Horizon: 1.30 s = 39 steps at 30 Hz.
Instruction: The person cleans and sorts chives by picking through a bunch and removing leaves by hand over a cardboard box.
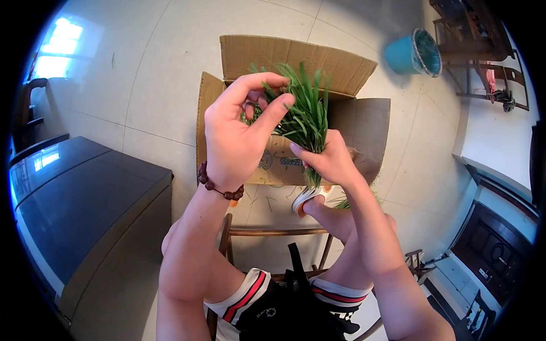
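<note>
"Green, slender leaves make up that bunch [309, 111], don't they? Where is it?"

"Over the opening of the cardboard box [360, 128], up in the air. Its leafy ends fan toward the box's far flap [296, 57], and its stems hang down in front of the near flap [278, 171], which carries blue print."

"Which hand has it?"

"The right hand [329, 161], above the near part of the box. It's closed round the lower part of the bunch, with the thumb lying across the stems."

"And the left hand [242, 116]?"

"Above the box's left half, beside the leafy ends. Its fingers are curved, with a narrow gap between thumb and forefinger. I can't tell whether a blade is pinched in there. A beaded bracelet [209, 183] circles that wrist."

"What's around the box?"

"Pale tiled floor [153, 85]. Beyond its far right corner is a blue-green bucket [401, 55]. To the box's near left stands a piece of furniture [74, 199] with a dark, glossy top."

"And just on the near side of it?"

"A white-strapped slipper [307, 197] on a foot, close to the near flap, with some loose leaves [341, 203] on the floor beside it. Farther from the box runs a wooden bar [278, 232]."
</note>
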### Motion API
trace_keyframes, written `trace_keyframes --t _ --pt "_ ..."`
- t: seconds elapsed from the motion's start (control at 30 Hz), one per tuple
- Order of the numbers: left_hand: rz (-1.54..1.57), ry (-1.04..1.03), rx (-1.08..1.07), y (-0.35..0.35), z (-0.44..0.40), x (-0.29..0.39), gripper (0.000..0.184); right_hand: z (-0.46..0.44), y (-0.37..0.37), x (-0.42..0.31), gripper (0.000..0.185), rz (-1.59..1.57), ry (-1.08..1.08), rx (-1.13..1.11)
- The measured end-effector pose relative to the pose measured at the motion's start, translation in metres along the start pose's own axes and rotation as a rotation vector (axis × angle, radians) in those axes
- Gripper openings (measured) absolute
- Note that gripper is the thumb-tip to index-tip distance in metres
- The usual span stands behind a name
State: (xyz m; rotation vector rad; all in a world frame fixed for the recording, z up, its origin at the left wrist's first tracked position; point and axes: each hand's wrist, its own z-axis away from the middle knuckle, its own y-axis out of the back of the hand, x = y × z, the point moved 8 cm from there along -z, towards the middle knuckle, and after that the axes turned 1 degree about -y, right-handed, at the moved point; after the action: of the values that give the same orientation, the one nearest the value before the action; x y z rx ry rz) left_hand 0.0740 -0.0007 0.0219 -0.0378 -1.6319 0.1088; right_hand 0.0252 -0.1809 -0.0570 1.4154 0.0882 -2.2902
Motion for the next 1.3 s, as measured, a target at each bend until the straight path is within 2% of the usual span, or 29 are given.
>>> trace_keyframes --t 0.7,0.77,0.87,0.93,1.0,1.03,1.07,1.13,1.2,1.3 --pt "-0.062 0.03 0.093 0.011 -0.001 0.0 0.007 0.002 -0.002 0.001 0.018 -0.023 -0.049 -0.047" --pt "0.05 -0.049 0.212 0.022 -0.003 0.001 0.008 0.001 0.0 0.003 0.018 -0.027 -0.042 -0.045" --pt "0.163 0.025 0.319 0.049 -0.009 -0.002 0.011 0.0 0.004 0.003 0.017 -0.051 -0.043 -0.036" --pt "0.164 0.042 0.292 0.054 -0.01 -0.008 0.017 -0.001 0.009 0.005 0.017 -0.066 -0.052 -0.025" --pt "-0.027 0.211 0.129 0.041 -0.007 -0.019 0.015 -0.003 0.014 0.004 0.015 -0.2 -0.052 -0.033" --pt "-0.087 0.226 0.03 0.032 -0.006 -0.028 0.014 -0.002 0.016 0.0 0.015 -0.197 -0.052 -0.026" --pt "-0.08 0.225 0.024 0.028 -0.004 -0.031 0.014 -0.002 0.016 -0.003 0.013 -0.281 -0.068 -0.019" --pt "-0.259 0.28 -0.133 0.007 0.005 -0.037 0.015 -0.002 0.015 -0.005 0.013 -0.363 -0.083 -0.008" --pt "-0.329 0.331 -0.17 -0.002 0.008 -0.035 0.018 -0.002 0.015 -0.003 0.01 -0.474 -0.08 0.004" --pt "-0.393 0.342 -0.224 -0.017 0.012 -0.032 0.018 -0.001 0.016 -0.002 0.01 -0.481 -0.096 -0.032"
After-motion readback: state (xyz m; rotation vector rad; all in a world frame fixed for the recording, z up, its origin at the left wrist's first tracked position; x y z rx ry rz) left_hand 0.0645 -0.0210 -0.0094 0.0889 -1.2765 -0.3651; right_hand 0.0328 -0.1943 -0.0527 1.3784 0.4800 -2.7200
